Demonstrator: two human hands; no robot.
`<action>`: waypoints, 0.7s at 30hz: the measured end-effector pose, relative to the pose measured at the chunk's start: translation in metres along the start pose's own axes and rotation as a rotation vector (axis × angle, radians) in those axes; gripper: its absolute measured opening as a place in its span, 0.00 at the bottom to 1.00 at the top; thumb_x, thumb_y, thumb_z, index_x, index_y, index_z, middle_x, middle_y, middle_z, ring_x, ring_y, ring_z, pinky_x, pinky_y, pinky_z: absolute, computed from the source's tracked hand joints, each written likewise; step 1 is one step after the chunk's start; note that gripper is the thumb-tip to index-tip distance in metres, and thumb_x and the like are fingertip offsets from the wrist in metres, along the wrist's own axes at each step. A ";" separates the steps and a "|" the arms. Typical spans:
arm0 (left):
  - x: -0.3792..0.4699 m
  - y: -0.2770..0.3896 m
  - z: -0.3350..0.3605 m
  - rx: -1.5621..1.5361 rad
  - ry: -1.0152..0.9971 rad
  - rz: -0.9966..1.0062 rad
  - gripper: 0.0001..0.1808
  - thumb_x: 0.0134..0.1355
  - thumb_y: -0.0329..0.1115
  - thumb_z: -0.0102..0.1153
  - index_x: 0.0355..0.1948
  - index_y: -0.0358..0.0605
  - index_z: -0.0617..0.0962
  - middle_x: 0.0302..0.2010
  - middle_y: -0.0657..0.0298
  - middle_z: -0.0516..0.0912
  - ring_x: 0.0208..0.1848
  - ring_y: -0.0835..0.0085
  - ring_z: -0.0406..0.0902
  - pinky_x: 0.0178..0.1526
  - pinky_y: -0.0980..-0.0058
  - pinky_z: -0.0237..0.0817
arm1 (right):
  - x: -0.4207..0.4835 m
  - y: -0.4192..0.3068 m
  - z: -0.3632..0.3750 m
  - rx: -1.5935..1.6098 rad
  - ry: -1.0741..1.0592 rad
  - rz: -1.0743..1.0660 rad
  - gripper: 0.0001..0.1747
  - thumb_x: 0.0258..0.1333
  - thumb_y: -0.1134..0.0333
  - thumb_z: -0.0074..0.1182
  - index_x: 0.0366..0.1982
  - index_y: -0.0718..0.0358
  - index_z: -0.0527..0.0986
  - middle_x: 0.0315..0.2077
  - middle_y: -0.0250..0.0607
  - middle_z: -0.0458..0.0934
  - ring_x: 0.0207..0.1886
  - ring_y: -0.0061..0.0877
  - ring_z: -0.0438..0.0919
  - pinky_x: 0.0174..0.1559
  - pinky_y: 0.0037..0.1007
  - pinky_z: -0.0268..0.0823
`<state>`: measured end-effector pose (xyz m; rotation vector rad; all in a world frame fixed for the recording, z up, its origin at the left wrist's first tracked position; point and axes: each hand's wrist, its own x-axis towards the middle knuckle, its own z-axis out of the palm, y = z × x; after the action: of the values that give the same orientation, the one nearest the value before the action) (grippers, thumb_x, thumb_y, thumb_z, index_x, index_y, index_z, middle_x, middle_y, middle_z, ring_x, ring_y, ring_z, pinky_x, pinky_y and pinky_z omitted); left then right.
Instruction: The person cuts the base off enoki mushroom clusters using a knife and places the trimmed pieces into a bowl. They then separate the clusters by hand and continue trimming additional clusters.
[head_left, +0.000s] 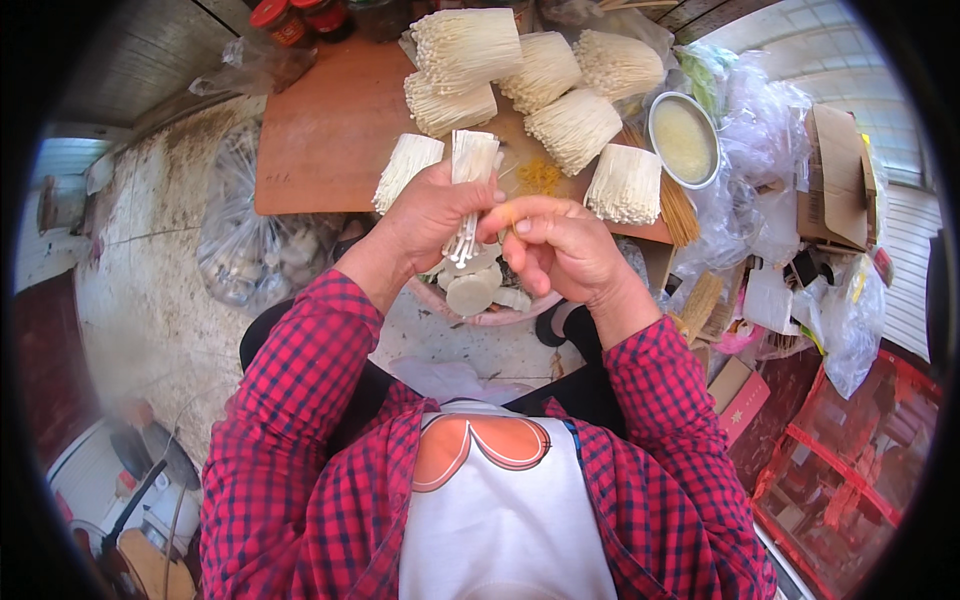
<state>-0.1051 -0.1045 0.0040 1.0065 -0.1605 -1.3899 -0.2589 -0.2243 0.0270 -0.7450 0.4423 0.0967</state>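
My left hand (431, 210) is closed around a small bundle of enoki mushrooms (472, 157), caps pointing down towards me. Close beside it on the right is my right hand (562, 240), with what looks like a thin yellow rubber band (516, 223) at its curled fingers. Behind the hands, several thick bunches of enoki mushrooms (574, 129) lie on a brown board, some stacked. A small pile of yellow rubber bands (540, 177) lies among them. Below the hands, a pink basin (450, 313) holds cut-off pale mushroom bases (472, 291).
The brown board (330, 127) bears lidded jars (279, 21) at its far left. At its right are a round metal bowl of pale grains (684, 141) and thin wooden sticks (675, 214). A filled plastic bag (255, 247) stands left; cardboard (836, 176) and plastic bags stand right.
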 end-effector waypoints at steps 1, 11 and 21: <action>0.000 -0.001 -0.005 0.003 -0.040 0.003 0.08 0.61 0.28 0.62 0.40 0.41 0.77 0.30 0.64 0.79 0.25 0.76 0.77 0.30 0.74 0.73 | 0.000 -0.001 0.003 -0.050 0.048 -0.008 0.15 0.64 0.71 0.48 0.48 0.70 0.79 0.24 0.39 0.80 0.15 0.19 0.74 0.17 0.18 0.65; -0.001 -0.011 -0.004 0.116 -0.020 -0.123 0.08 0.62 0.31 0.61 0.41 0.39 0.78 0.27 0.64 0.79 0.24 0.79 0.76 0.23 0.81 0.66 | 0.004 -0.012 0.006 -0.713 0.342 -0.197 0.34 0.56 0.66 0.67 0.64 0.58 0.70 0.35 0.39 0.84 0.25 0.12 0.77 0.26 0.17 0.69; -0.004 -0.020 -0.003 0.709 -0.197 -0.251 0.04 0.59 0.26 0.60 0.35 0.40 0.79 0.24 0.67 0.76 0.23 0.79 0.74 0.25 0.78 0.66 | 0.013 0.009 -0.014 -0.928 0.205 -0.248 0.37 0.50 0.66 0.70 0.63 0.59 0.70 0.46 0.42 0.79 0.41 0.19 0.78 0.43 0.25 0.73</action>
<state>-0.1184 -0.0970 -0.0096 1.5030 -0.7332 -1.7060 -0.2541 -0.2280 0.0064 -1.7276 0.4927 -0.0153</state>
